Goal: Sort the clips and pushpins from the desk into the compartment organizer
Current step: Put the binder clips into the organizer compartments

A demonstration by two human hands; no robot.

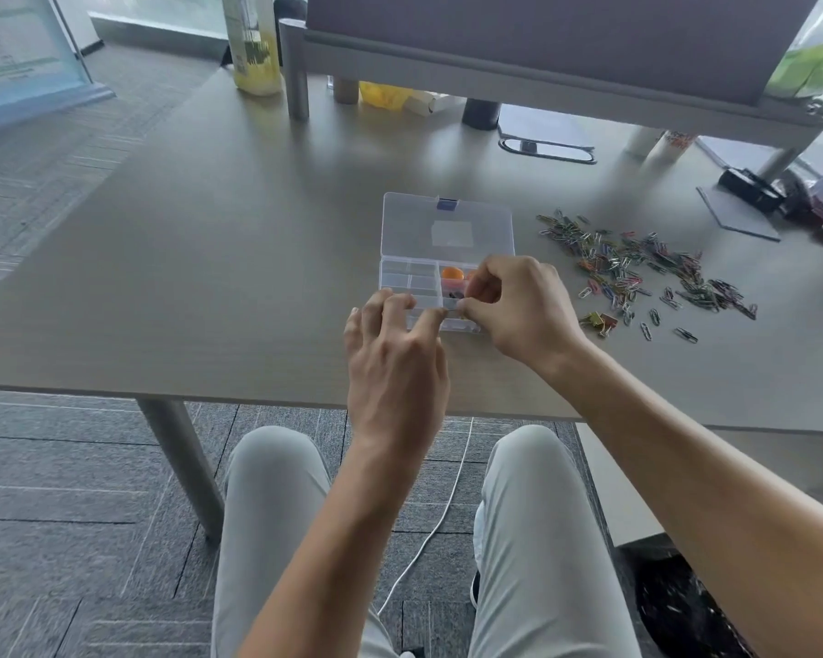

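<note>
A clear plastic compartment organizer [407, 277] lies on the grey desk with its lid [447, 225] folded open behind it. Orange pieces [451, 274] and a few dark small items show in its right compartments. My left hand [395, 353] rests at the organizer's front left edge, fingers spread and lightly curled. My right hand [514, 306] hovers over the right compartments, fingertips pinched together on something too small to make out. A big scatter of coloured paper clips [647, 268] lies to the right, with yellow binder clips [598, 321] at its near edge.
Along the back of the desk [210, 277] stand a raised grey shelf [542, 54], a yellow bottle [253, 45], a dark cup [481, 114] and a notebook [547, 130]. Black items and a grey board [742, 211] sit at the far right. My knees are under the front edge.
</note>
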